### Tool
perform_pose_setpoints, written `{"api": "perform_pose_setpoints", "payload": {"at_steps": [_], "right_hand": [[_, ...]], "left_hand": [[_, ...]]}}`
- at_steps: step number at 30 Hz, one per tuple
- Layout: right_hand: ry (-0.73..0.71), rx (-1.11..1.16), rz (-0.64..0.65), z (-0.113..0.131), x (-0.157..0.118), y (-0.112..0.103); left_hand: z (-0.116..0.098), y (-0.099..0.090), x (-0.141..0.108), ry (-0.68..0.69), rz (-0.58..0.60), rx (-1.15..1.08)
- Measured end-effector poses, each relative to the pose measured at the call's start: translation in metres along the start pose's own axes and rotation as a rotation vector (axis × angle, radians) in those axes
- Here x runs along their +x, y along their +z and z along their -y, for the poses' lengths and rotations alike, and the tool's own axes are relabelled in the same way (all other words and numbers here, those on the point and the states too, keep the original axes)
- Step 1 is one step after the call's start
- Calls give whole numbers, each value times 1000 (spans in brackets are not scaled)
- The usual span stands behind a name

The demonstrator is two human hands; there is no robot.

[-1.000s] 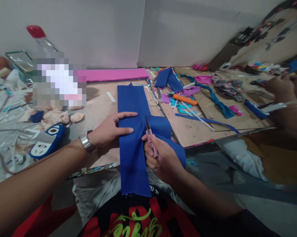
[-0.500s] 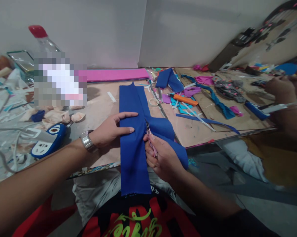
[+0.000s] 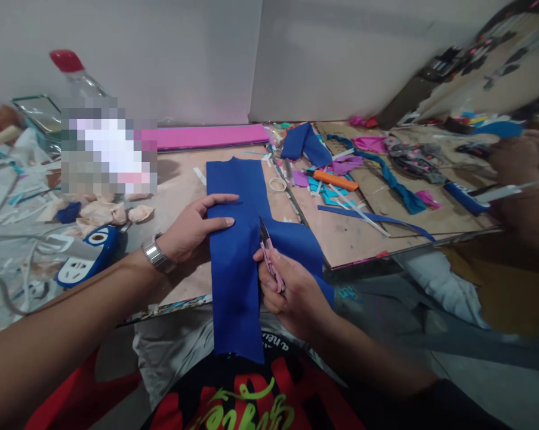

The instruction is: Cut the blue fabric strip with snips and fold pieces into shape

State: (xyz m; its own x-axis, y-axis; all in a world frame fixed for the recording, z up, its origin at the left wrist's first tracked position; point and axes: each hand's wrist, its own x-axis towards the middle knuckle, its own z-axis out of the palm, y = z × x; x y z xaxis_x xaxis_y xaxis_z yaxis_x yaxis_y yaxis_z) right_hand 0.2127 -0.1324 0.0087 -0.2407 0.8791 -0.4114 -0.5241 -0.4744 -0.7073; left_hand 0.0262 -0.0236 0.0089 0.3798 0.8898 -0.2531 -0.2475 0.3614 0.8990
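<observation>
Blue fabric (image 3: 236, 263) lies over the front of the table, its lower end hanging past the edge and a wide piece turned off to the right. My left hand (image 3: 202, 224) rests on the fabric's left side, thumb and index finger apart, the other fingers mostly hidden. In my right hand (image 3: 287, 283) are small scissors with pink handles (image 3: 273, 269), my fingers wrapped round them. The dark blades point up and away, at the fabric beside the cut between its two parts.
An orange cutter (image 3: 334, 180), a tape ring (image 3: 278, 184) and coloured scraps lie right of the fabric. At the left are a blue-and-white power strip (image 3: 88, 257), cables and a red-capped bottle (image 3: 67, 61). Another person's hands (image 3: 520, 158) are at the far right.
The blue fabric has shifted slightly left and spread flatter at the top. My left hand moved a little left with it. The scissors have drawn back, with more of the blades showing.
</observation>
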Motion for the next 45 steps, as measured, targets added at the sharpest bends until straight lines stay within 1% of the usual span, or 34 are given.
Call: {"api": "perform_pose_setpoints", "payload": {"at_steps": [3, 6, 12, 18, 23, 30, 37, 42, 45], "right_hand": [[0, -6, 3, 2, 1, 1], [-9, -10, 3, 3, 3, 1], [-13, -20, -3, 2, 4, 1], [-10, -33, -5, 3, 4, 1], [-11, -26, -12, 0, 5, 0], [-23, -17, -26, 0, 4, 2], [-46, -28, 4, 6, 6, 4], [-38, -39, -2, 9, 5, 4], [-19, -51, -16, 9, 0, 2]], "left_hand": [[-1, 2, -3, -31, 27, -10], [-1, 2, -3, -31, 36, -10], [1, -1, -1, -23, 23, 8], [1, 2, -2, -16, -6, 26], [1, 2, -3, -13, -3, 18], [5, -3, -1, 37, 48, 64], [5, -3, -4, -7, 108, 58], [3, -3, -5, 59, 96, 136], [1, -3, -4, 118, 51, 161]]}}
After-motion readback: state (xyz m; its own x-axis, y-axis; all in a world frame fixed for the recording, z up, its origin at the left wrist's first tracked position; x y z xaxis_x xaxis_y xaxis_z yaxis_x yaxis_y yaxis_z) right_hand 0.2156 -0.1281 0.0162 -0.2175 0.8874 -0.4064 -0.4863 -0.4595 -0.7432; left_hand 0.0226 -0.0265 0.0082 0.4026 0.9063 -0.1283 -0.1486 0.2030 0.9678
